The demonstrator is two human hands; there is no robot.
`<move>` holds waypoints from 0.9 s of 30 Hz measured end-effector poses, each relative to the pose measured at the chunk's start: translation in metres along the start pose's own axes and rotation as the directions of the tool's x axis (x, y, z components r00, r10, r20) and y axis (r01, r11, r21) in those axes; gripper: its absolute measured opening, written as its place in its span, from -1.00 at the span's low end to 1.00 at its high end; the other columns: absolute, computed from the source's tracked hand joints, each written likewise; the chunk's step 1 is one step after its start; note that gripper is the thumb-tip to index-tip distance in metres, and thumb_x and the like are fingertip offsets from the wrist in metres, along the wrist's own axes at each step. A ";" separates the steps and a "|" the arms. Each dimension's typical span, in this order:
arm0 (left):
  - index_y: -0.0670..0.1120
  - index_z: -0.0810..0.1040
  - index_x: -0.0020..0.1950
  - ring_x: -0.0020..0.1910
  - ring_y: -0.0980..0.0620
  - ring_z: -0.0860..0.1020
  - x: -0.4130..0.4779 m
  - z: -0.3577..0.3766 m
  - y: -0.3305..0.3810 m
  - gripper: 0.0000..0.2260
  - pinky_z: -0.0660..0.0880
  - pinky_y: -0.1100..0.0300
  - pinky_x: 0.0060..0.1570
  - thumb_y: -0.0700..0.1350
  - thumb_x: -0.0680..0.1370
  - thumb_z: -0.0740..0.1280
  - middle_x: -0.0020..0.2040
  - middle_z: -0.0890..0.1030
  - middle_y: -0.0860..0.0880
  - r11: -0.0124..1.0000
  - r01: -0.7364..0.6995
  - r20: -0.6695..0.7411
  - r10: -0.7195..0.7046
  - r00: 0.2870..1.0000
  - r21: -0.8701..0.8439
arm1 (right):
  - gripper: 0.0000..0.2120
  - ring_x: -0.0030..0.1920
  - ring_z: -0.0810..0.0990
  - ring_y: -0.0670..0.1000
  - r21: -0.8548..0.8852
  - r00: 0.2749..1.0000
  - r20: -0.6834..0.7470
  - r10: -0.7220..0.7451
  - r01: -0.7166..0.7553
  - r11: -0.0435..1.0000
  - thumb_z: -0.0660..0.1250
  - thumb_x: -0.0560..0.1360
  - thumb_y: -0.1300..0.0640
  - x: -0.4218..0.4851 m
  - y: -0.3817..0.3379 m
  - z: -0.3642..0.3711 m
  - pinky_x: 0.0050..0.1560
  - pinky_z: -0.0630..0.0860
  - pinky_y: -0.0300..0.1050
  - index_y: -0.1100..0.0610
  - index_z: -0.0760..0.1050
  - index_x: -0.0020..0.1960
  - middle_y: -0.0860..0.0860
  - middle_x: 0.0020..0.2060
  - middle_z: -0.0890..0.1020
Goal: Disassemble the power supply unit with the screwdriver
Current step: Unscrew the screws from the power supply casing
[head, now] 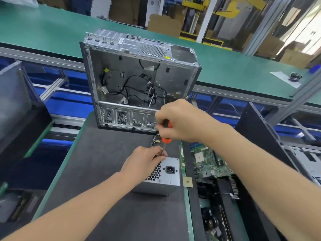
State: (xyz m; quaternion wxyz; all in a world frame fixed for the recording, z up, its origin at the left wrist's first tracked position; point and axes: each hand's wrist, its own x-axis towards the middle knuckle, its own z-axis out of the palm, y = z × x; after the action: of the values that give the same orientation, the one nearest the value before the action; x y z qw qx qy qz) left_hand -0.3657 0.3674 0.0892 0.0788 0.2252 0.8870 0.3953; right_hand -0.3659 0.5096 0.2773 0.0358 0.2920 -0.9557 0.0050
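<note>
- The power supply unit [166,173] sits on the dark mat [104,171]; the left hand [144,160] curls over its far top edge, bracing it.
- The right hand [180,119] grasps the screwdriver [166,139] handle, with the tip down at that edge: apparently 1 screw is being worked.
- Next: downward pressure, steady turning.
- Beyond stands the opened computer case [139,70].

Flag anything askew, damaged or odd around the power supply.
Nothing stands out. The power supply sits flat on the mat, the left hand holds it, the right hand grips the screwdriver. Loose cables in the open case behind fit a teardown.
</note>
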 end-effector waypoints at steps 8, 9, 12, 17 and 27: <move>0.12 0.63 0.03 -0.26 0.12 0.55 -0.003 0.000 -0.002 -0.94 0.56 0.06 -0.17 -0.01 0.66 0.36 -0.08 0.72 0.12 0.998 -0.015 -0.018 0.014 1.000 -0.059 | -0.86 -0.32 0.38 -0.04 0.031 0.965 -0.016 -0.262 0.262 0.965 0.41 0.52 0.16 -0.004 0.013 -0.006 -0.23 0.23 -0.26 0.16 0.56 -0.20 -0.02 -0.32 0.54; 0.10 0.62 0.03 -0.22 0.08 0.59 -0.003 0.000 -0.001 -0.93 0.57 0.04 -0.14 -0.01 0.67 0.35 -0.06 0.72 0.11 0.998 -0.014 -0.020 0.013 1.000 -0.059 | -0.85 -0.31 0.39 -0.05 0.034 0.974 -0.021 -0.225 0.226 0.974 0.40 0.54 0.10 -0.006 0.009 -0.006 -0.24 0.26 -0.22 0.14 0.55 -0.17 -0.04 -0.32 0.53; 0.06 0.62 0.01 -0.21 -0.01 0.61 -0.003 0.000 -0.001 -0.92 0.58 -0.02 -0.11 -0.02 0.67 0.34 -0.06 0.73 0.09 0.997 -0.037 -0.032 0.035 0.999 -0.067 | -0.64 -0.31 0.46 -0.01 0.085 0.984 -0.088 0.152 -0.145 0.986 0.27 0.57 -0.25 -0.012 -0.004 -0.004 -0.31 0.36 -0.07 0.03 0.43 -0.17 -0.09 -0.35 0.49; 0.10 0.62 0.03 -0.27 0.17 0.58 -0.004 -0.003 -0.002 -0.94 0.61 0.04 -0.12 -0.04 0.66 0.37 -0.09 0.70 0.19 0.997 -0.054 -0.020 0.053 0.998 -0.048 | -0.50 -0.33 0.33 0.11 -0.098 0.866 -0.100 0.489 -0.498 0.862 0.23 0.60 -0.27 -0.011 -0.021 -0.003 -0.33 0.31 -0.06 0.04 0.19 -0.30 -0.01 -0.34 0.27; -0.07 0.70 0.05 0.04 0.16 0.62 -0.002 -0.020 -0.003 -0.89 0.50 0.31 0.18 -0.23 0.56 0.43 0.03 0.68 0.10 0.981 -0.196 -0.018 0.196 0.980 0.012 | -0.89 -0.07 0.43 -0.05 0.076 0.980 0.162 0.113 -0.126 0.989 0.36 0.51 0.17 -0.014 -0.016 -0.025 -0.01 0.48 -0.07 0.03 0.52 0.02 -0.19 -0.20 0.44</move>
State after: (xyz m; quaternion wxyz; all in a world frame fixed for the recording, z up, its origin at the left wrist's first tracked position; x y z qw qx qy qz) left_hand -0.3720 0.3510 0.1004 0.0298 0.3080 0.8634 0.3985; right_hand -0.3436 0.5052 0.3008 -0.0529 0.2347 -0.9703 0.0254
